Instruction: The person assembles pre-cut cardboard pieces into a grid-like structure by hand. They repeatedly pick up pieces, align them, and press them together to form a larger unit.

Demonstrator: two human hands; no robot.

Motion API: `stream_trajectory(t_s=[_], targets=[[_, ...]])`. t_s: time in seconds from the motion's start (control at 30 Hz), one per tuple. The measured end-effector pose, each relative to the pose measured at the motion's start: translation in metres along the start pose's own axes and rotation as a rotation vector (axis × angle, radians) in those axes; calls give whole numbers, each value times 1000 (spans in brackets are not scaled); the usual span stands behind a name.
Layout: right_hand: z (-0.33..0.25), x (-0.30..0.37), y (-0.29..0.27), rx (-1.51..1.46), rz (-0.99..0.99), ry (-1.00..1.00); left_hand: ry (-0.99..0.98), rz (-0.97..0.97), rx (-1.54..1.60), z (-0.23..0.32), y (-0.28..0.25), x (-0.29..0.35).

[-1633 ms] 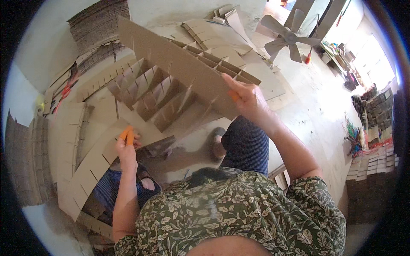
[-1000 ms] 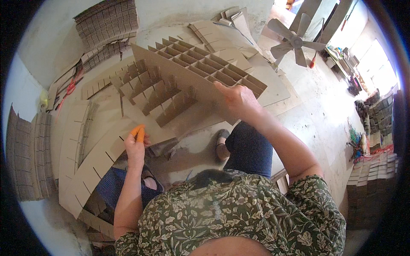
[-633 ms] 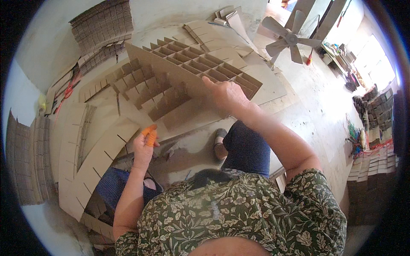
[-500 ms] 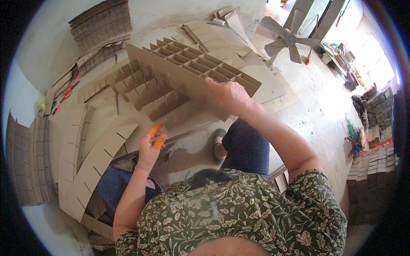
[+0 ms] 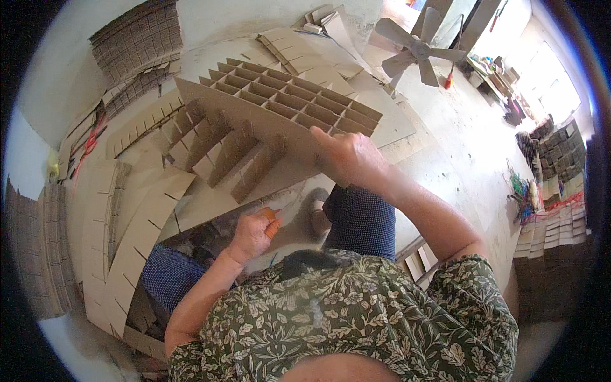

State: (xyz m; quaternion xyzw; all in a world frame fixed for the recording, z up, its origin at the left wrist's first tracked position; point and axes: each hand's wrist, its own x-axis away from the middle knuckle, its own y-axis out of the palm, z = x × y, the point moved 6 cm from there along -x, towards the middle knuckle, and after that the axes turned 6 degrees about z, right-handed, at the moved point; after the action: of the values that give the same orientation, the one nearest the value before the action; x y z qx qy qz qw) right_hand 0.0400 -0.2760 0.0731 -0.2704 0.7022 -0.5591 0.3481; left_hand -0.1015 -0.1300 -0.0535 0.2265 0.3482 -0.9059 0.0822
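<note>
My right hand (image 5: 356, 159) grips the near right corner of a cardboard divider grid (image 5: 299, 105), its thumb on the front strip. The grid is tilted, with rows of square cells facing up. From its lower side, several slotted cardboard strips (image 5: 251, 172) stick out toward the left. My left hand (image 5: 251, 234) is curled below the grid, apart from it, with orange covers on its fingertips. Nothing shows between its fingers. Long slotted cardboard strips (image 5: 137, 245) lie just left of that hand.
Bundled cardboard strips (image 5: 137, 41) stand at the far left wall, and more stacks (image 5: 54, 248) at the left edge. Flat cardboard sheets (image 5: 388, 121) lie behind the grid. A grey fan (image 5: 420, 51) stands at the back right. Cardboard piles (image 5: 554, 223) line the right side.
My left hand has moved right and toward me, its fingers curling in from spread. The grid has shifted slightly, with its cells turned more into view, still in my right hand.
</note>
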Motion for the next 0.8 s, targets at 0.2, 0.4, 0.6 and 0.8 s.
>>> stream_trajectory(t_s=[0.2, 0.4, 0.6, 0.8], targets=[[15, -4, 16, 39, 87, -72, 49, 51, 65, 1, 2, -4], [15, -11, 13, 21, 51, -40, 0, 116, 115, -2, -14, 0], [14, 3, 34, 104, -119, -7, -174, 418, 253, -29, -58, 10], [10, -15, -6, -116, 264, -47, -514, 748, 437, -65, -101, 28]])
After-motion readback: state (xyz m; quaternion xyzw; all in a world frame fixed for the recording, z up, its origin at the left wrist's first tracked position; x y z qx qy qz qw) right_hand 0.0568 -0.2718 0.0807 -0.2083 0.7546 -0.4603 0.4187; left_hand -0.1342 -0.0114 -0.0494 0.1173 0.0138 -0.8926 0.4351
